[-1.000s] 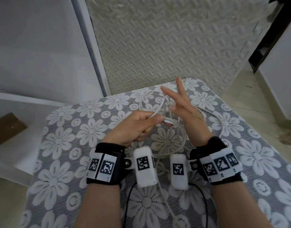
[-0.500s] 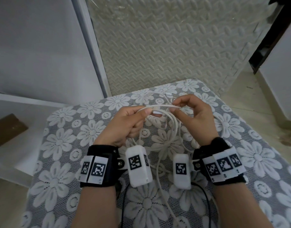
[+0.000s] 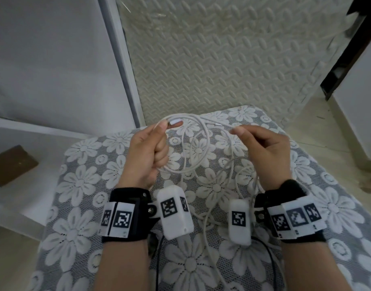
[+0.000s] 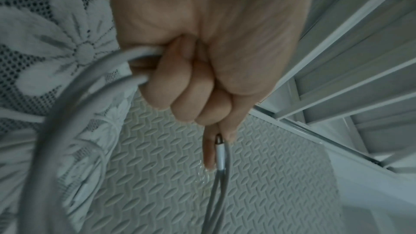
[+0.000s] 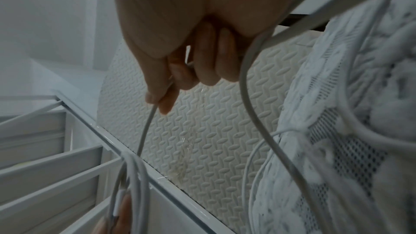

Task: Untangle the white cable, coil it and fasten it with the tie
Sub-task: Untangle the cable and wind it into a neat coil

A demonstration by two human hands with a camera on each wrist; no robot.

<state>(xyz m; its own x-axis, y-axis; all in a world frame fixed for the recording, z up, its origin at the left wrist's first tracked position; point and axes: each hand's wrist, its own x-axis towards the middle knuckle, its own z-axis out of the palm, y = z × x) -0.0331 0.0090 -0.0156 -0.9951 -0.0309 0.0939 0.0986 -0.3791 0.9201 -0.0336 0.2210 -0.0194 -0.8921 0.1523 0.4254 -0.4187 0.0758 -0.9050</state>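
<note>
The white cable [image 3: 193, 143] hangs in loose loops between my two hands, above the flowered cloth [image 3: 79, 181] on the surface. My left hand [image 3: 146, 152] is fisted round several strands, its thumb pressing the plug [image 3: 175, 122] against my forefinger. My right hand [image 3: 262, 150] pinches one strand at its fingertips [image 5: 165, 102]; further loops trail under that wrist.

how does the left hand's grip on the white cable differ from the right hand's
The left hand is a closed fist around several loops of the white cable, its thumb pressing a connector end on top; the right hand only pinches one strand between thumb and forefinger. The left hand holds the coil; the right hand holds the loose run. Both are raised above the flowered cloth.
</note>
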